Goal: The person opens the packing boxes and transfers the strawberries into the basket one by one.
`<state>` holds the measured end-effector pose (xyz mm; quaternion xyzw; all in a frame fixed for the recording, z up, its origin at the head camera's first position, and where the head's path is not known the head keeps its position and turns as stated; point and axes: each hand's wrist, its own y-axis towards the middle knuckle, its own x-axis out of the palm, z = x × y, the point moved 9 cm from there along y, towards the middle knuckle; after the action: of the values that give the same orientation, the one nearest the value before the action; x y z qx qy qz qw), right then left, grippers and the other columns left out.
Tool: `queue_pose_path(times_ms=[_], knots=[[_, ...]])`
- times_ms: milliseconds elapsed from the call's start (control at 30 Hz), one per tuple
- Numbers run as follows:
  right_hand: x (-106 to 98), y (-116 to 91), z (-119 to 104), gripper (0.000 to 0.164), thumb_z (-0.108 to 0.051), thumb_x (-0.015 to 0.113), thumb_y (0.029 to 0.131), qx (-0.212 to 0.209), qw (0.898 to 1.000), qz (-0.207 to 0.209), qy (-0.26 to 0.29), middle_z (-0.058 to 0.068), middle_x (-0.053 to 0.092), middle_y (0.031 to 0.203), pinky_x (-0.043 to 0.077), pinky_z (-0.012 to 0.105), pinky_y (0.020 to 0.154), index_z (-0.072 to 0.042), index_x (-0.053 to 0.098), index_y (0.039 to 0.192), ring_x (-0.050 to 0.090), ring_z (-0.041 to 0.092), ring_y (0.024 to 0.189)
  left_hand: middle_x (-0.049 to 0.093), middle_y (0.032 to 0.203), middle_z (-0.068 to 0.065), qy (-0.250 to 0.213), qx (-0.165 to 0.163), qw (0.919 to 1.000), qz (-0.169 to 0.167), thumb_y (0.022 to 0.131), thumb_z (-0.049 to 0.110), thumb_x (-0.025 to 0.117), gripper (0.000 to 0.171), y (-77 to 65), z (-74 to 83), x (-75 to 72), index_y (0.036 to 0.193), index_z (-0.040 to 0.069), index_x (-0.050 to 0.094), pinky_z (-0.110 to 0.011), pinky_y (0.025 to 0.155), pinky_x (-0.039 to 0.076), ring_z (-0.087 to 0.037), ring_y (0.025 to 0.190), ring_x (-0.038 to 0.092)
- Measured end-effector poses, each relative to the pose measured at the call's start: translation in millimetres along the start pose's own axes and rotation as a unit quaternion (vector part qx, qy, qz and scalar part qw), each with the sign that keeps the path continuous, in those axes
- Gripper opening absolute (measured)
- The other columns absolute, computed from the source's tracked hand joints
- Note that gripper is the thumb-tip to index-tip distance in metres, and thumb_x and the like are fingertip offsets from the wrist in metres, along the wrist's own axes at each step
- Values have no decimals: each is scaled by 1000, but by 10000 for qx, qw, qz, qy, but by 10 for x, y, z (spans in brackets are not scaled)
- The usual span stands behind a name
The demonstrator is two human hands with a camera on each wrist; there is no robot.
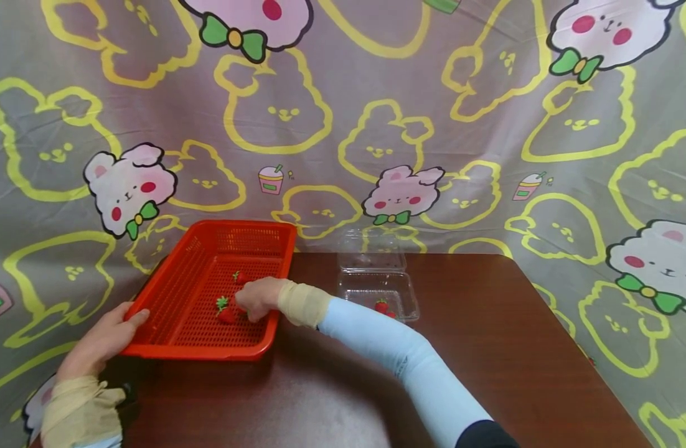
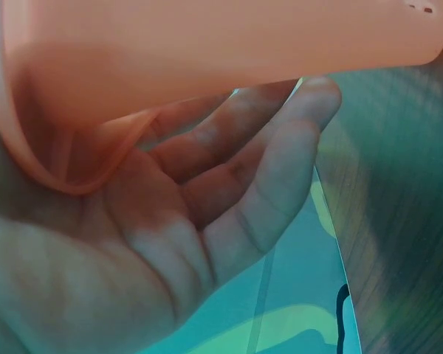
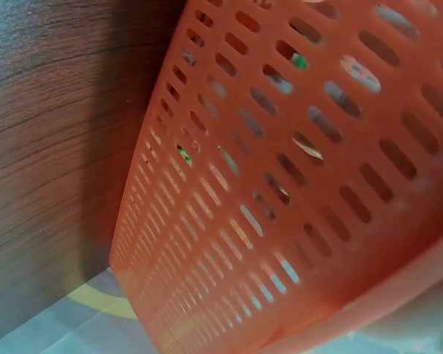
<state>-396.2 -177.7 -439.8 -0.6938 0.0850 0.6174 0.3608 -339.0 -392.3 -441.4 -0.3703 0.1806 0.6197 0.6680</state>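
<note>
A red slotted plastic basket (image 1: 177,274) sits at the left of the table, with several strawberries (image 1: 226,316) on its floor. My left hand (image 1: 109,333) grips its near left corner, thumb over the rim; in the left wrist view the fingers (image 2: 266,199) curl under the outer wall. Inside the basket, my right hand (image 1: 260,297) reaches down over the right side, fingertips right at a strawberry, partly hidden; whether they pinch it I cannot tell. The right wrist view shows only the slotted outer wall (image 3: 280,169) of the basket, with green leaves through the slots.
Right of the basket stands a clear plastic clamshell box (image 1: 411,298), lid raised toward the back, with strawberries (image 1: 382,306) inside. A brown wooden table (image 1: 488,348) carries everything. A patterned cloth (image 1: 332,124) hangs along the table's back and sides.
</note>
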Motion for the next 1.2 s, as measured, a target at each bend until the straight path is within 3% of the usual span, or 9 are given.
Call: queue_pose_path(times_ms=[267, 433, 600, 800, 1200], knots=[[-3, -4, -3, 21, -27, 66, 92, 201, 9997, 94, -138, -8, 47, 74, 37, 25, 59, -23, 52, 76, 43, 8, 66, 50, 118, -31, 4, 30, 10000, 18, 105, 41, 33, 66, -17, 11, 5, 138, -15, 25, -30, 72, 42, -31, 96, 56], [-80, -55, -13, 15, -24, 65, 94, -25, 9997, 233, -54, -6, 53, 75, 39, 22, 60, -20, 58, 81, 47, 9, 67, 50, 118, -31, 55, 9, 10000, 38, 105, 41, 33, 66, -12, 9, 17, 138, -15, 25, -30, 72, 41, -31, 96, 56], [-248, -159, -6, 16, -16, 58, 97, -450, 9958, 750, 268, -5, 53, 73, 40, 21, 59, -19, 60, 81, 46, 10, 65, 53, 115, -29, 52, 106, 9999, 36, 105, 40, 32, 64, -2, 15, 15, 137, -15, 27, -30, 71, 42, -26, 91, 57], [-499, -343, 44, 17, -13, 51, 99, -985, 9816, 1567, 462, -4, 45, 72, 33, 17, 61, -15, 56, 83, 40, 8, 64, 55, 112, -28, 23, 90, 10000, 16, 105, 39, 33, 63, 1, 9, 3, 137, -15, 27, -30, 70, 43, -24, 88, 58], [-882, -976, 506, 9, -6, 54, 94, -813, 9616, 2499, 791, -4, 48, 75, 35, 18, 64, -12, 58, 89, 42, 9, 67, 54, 113, -27, 5, 4, 10000, -48, 105, 41, 32, 65, 2, -4, -3, 138, -14, 25, -29, 70, 43, -26, 92, 57]])
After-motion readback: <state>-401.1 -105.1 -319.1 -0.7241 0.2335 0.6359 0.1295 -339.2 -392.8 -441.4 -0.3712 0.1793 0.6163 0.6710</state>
